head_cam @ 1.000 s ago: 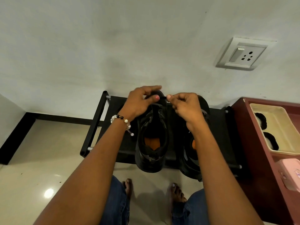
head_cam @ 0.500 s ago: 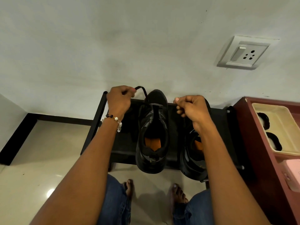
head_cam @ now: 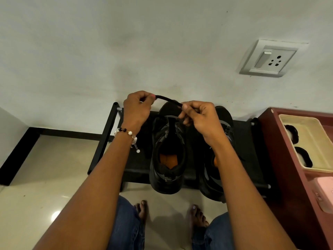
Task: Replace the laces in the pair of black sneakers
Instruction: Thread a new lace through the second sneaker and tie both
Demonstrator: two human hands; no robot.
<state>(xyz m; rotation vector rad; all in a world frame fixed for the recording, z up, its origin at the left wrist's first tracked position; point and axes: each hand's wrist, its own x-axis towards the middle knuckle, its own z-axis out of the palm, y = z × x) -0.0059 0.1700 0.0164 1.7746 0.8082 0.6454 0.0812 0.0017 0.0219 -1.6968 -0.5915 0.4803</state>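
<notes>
Up and to the right of the fingers, a white switch and socket plate (head_cam: pixel 270 58) sits on the pale wall (head_cam: pixel 126 42). Below the fingers stands a low black rack (head_cam: pixel 111 134) on a glossy cream floor (head_cam: pixel 45 177), with a black skirting strip (head_cam: pixel 68 135) along the wall to the left of them. Far right of the fingers is a dark red cabinet (head_cam: pixel 281 159) holding a cream tray (head_cam: pixel 310 127) with two dark items inside, and a pink box (head_cam: pixel 324 192) just beside the tray.
</notes>
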